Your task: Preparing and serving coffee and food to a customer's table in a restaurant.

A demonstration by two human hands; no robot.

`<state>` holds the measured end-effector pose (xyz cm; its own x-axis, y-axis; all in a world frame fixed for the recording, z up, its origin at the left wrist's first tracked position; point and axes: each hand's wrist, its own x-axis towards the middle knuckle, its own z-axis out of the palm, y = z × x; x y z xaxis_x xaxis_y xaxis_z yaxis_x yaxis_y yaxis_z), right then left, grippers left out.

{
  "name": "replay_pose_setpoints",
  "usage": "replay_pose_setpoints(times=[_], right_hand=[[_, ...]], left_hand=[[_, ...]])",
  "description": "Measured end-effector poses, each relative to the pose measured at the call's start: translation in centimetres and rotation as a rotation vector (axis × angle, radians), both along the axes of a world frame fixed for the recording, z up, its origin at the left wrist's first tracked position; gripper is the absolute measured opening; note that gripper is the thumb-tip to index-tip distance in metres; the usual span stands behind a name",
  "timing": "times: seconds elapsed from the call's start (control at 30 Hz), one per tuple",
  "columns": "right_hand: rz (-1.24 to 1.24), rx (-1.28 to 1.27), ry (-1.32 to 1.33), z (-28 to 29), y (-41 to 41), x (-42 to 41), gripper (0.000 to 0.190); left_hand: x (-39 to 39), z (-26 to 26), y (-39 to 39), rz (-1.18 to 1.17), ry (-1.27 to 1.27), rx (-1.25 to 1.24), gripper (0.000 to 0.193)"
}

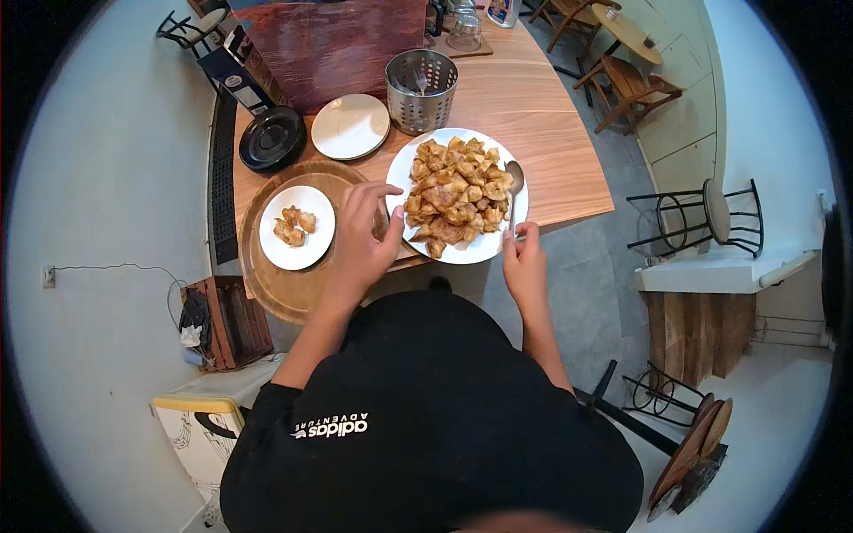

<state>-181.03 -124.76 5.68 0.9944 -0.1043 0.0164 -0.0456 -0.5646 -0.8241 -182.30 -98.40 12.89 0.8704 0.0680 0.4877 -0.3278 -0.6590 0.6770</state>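
Observation:
A large white plate (462, 256) heaped with folded, fried dumplings (460, 190) lies at the table's front edge. Along the plate's right side rests a metal spoon (514, 174), and my right hand (525, 263) pinches its handle end. My left hand (370, 230) holds nothing; its fingers are apart at the plate's left rim, and whether they touch it I cannot tell. Left of that hand, a small white plate (296, 260) with several dumpling pieces (291, 226) sits on a round wooden tray (266, 293).
Behind the plates stand a perforated steel cutlery holder (421, 110) with a fork, stacked cream saucers (350, 126), black dishes (272, 140) and a large reddish box (340, 53). Upturned glasses (464, 33) stand farther back. A wooden crate (236, 323) is at the left wall.

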Motion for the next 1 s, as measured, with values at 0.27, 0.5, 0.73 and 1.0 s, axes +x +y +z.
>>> replay_pose_setpoints(times=[0.27, 0.5, 0.73, 1.0], right_hand=[[0.086, -0.285, 0.063, 3.4, -2.1, 1.0, 0.028], [0.187, -0.268, -0.122, 9.2, -3.1, 6.7, 0.020], [0.544, -0.045, -0.567, 14.3, 5.6, 19.1, 0.019], [0.719, -0.575, -0.486, 8.9, 15.9, 30.8, 0.016]], left_hand=[[0.3, -0.6, -1.8, 0.052, -0.012, -0.008, 0.018], [-0.5, -0.8, -2.8, 0.190, -0.001, -0.001, 0.018], [-1.5, -1.1, -3.2, 0.234, 0.039, -0.074, 0.026], [-2.8, -2.9, -3.2, 0.257, 0.028, -0.078, 0.028]])
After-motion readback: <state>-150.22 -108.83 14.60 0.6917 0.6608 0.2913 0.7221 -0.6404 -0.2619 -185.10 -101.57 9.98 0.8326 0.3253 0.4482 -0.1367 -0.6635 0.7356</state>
